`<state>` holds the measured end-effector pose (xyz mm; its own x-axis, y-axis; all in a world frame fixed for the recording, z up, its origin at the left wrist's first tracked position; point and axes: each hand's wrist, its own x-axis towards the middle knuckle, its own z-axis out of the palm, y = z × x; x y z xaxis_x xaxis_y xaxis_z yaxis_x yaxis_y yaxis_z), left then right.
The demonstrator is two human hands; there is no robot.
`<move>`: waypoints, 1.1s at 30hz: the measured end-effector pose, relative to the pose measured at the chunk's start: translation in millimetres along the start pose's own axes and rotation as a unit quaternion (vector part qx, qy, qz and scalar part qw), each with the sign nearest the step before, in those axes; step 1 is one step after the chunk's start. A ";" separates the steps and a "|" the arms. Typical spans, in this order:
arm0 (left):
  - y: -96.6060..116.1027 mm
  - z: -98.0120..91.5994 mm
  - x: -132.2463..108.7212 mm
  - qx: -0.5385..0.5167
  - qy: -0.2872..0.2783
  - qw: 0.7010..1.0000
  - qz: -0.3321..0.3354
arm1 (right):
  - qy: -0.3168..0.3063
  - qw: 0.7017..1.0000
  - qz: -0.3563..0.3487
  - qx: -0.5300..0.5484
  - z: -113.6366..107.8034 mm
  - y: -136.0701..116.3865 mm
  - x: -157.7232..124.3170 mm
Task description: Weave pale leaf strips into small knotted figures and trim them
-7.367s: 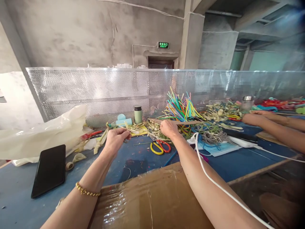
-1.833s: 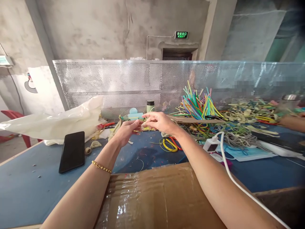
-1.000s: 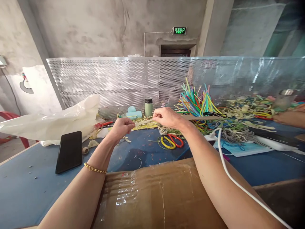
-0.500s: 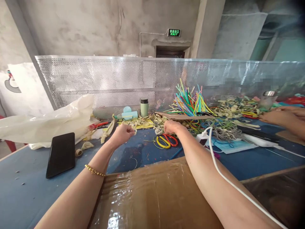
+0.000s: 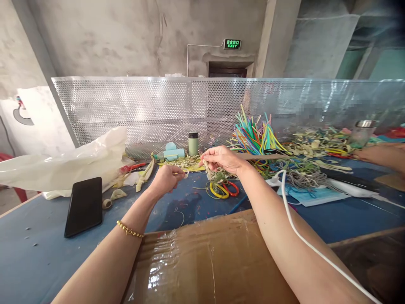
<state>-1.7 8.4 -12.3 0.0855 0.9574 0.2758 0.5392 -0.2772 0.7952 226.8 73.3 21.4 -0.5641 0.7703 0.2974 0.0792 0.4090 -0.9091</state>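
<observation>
Over the blue table, my left hand is closed in a pinch on a small pale scrap that pokes out past the fingertips. My right hand is to its right, thumb and fingers pinched at a pale strip; whether the strip hangs free or still touches the scraps behind is unclear. Just below that hand lie a yellow loop and a red loop on the table. Pale and yellowish scraps are heaped beyond both hands.
A cardboard box fills the near edge. Left are a black phone and a plastic bag. Behind stand a green bottle and colourful tubes. A white cable crosses my right forearm. Another person's hand is far right.
My right hand has shifted a little left and up from the scraps, its fingers turned leftward with a pale strip at them. My left hand has moved slightly right, still pinching.
</observation>
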 end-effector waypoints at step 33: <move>-4.8 12.3 11.2 -0.337 0.019 0.940 -0.047 | -0.049 0.915 0.155 -0.368 37.0 8.0 18.0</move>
<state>7.0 21.4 -19.7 0.0271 0.9803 0.1956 -0.1118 -0.1915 0.9751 186.9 72.3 8.7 -0.4889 0.8723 -0.0019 0.7602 0.4250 -0.4915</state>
